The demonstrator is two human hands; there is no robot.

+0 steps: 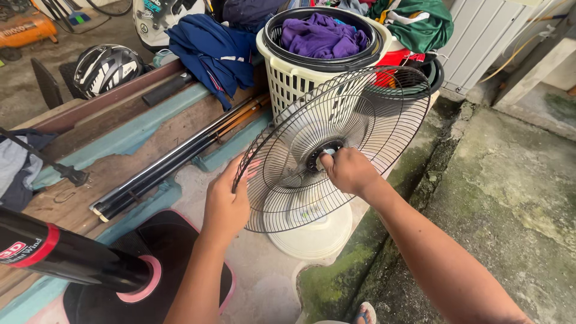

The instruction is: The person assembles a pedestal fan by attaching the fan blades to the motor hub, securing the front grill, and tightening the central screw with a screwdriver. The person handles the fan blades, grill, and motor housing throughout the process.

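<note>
Head view: a black wire fan grille (pixel 336 150) is held tilted above a low concrete ledge (pixel 264 282), its round face turned toward the camera. The left hand (pixel 227 201) is closed on the grille's left rim, fingers curled over the outer ring. The right hand (pixel 348 171) is closed on the small hub (pixel 325 155) at the grille's centre, fingertips pinched around it. Just beneath the grille, a cream round fan part (pixel 312 231) lies on the ledge, seen partly through the wires. Behind the grille, a cream plastic laundry basket (pixel 294 78) stands upright; a black ring (pixel 324 57) sits in its mouth and a purple cloth (pixel 324 36) is bunched inside. A blue garment (pixel 216 54) is draped to the left of the basket, and a green garment (pixel 420 24) lies to its right. Long dark rods (pixel 180 159) lie diagonally across the worn wooden boards (pixel 72 198) on the left. In the lower left, a black fan pole (pixel 66 255) with a red band enters a black base (pixel 156 264) through a pink collar. A black-and-white helmet (pixel 105 69) rests on the floor at upper left. Mossy concrete floor (pixel 510 186) fills the right side.
</note>
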